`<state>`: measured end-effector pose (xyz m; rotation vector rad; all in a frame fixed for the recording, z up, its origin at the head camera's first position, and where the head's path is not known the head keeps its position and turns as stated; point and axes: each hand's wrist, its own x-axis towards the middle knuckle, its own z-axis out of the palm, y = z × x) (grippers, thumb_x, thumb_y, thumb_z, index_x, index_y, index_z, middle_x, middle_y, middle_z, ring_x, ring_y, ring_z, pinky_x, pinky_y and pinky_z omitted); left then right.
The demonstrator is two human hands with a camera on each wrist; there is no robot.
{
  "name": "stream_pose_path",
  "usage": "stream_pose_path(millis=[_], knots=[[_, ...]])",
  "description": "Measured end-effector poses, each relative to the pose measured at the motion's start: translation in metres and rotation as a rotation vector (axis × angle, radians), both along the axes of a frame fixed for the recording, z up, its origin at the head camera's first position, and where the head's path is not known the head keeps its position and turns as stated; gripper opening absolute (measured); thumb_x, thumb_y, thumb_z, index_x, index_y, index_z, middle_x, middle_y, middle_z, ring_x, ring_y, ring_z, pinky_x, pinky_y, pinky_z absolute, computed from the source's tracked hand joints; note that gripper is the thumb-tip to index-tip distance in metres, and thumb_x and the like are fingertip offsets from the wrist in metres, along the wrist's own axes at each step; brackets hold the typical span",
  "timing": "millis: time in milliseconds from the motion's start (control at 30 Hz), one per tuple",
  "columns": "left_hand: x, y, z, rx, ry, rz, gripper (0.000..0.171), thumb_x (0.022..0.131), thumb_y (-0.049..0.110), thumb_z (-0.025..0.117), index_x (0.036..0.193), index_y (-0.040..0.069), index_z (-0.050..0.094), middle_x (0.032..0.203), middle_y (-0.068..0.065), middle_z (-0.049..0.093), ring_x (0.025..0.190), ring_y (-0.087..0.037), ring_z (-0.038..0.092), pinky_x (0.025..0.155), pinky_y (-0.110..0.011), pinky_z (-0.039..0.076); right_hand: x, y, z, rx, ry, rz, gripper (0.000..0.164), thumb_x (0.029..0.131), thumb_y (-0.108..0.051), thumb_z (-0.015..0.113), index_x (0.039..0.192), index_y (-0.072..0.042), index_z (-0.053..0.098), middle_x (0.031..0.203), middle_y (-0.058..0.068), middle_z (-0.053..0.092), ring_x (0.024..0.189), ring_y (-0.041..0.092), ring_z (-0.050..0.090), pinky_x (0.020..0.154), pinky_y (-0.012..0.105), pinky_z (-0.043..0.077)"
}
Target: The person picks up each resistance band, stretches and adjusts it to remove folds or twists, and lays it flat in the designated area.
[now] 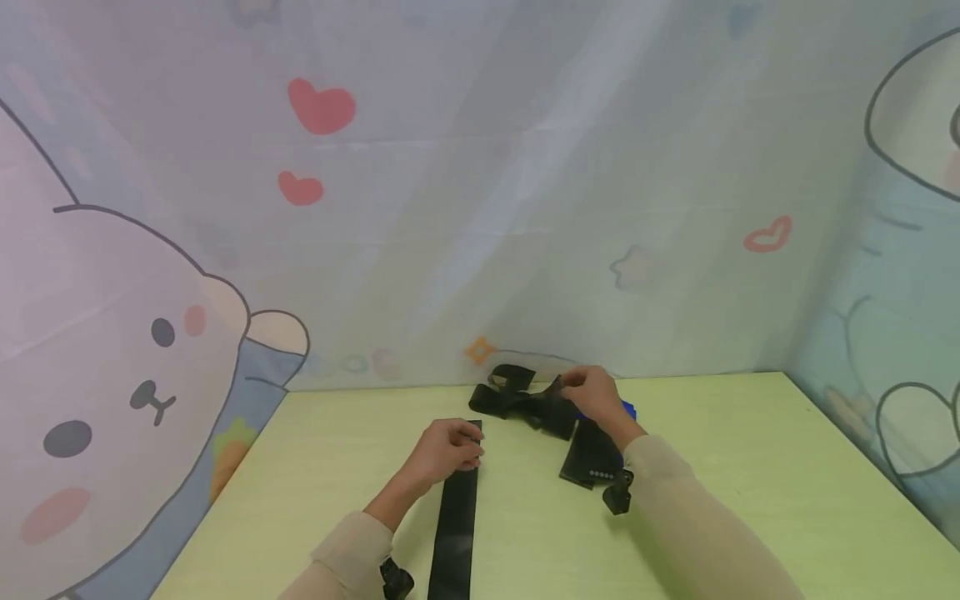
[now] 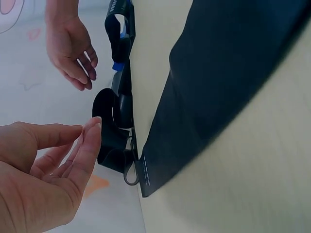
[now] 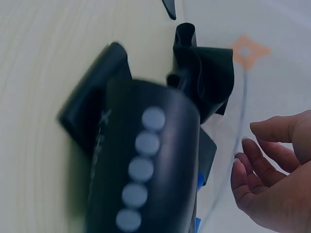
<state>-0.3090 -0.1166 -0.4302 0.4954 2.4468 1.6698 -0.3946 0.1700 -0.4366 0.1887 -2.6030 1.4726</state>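
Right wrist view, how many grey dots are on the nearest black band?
5 grey dots, in one row along the black band; more may be hidden past the frame.

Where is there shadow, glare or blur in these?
Head view: pale light streaks across the backdrop, soft shadow beneath the right sleeve; left wrist view: cool, bluish cast; right wrist view: black dotted band slightly soft, its lettering too blurred to read.
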Motion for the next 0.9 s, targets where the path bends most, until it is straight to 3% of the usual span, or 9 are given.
stream_pose_path(millis=[233,400,600,900], knots=[[0.004,0.015,-0.001,0.008,0.009,-0.003,0.022,0.094,-0.003,0.064,0.115,-0.009,0.065,0.097,-0.027,0.068,0.086,-0.038,0.071,0.077,-0.041,0.06,0.0,0.016,-0.004,0.051,-0.014,-0.033,0.029,0.091,-0.002,0.065,0.117,0.01,0.067,0.113,0.023,0.068,0.108,0.04,0.062,0.091,0.05,0.051],[-0.002,0.027,-0.004,-0.02,0.02,0.003,0.021,0.095,-0.001,0.064,0.116,-0.008,0.066,0.101,-0.03,0.068,0.088,-0.038,0.071,0.077,-0.037,0.06,-0.003,0.023,-0.008,0.067,-0.033,-0.047,0.032,0.089,-0.002,0.063,0.118,0.011,0.066,0.116,0.026,0.066,0.109,0.042,0.061,0.092,0.051,0.051],[-0.008,0.038,-0.011,0.007,-0.013,0.015,0.024,0.095,-0.001,0.063,0.117,-0.01,0.064,0.103,-0.03,0.068,0.088,-0.037,0.071,0.077,-0.037,0.059,-0.004,0.027,-0.013,0.126,-0.058,-0.072,0.03,0.089,-0.002,0.065,0.115,0.012,0.066,0.116,0.028,0.065,0.109,0.044,0.06,0.09,0.052,0.051],[-0.003,0.045,-0.015,0.005,-0.043,-0.056,0.023,0.094,-0.003,0.065,0.116,-0.011,0.065,0.098,-0.026,0.069,0.087,-0.038,0.071,0.076,-0.041,0.06,-0.003,0.032,-0.017,0.177,-0.09,-0.039,0.033,0.082,0.003,0.064,0.113,0.013,0.068,0.114,0.028,0.066,0.107,0.044,0.061,0.086,0.05,0.054]])
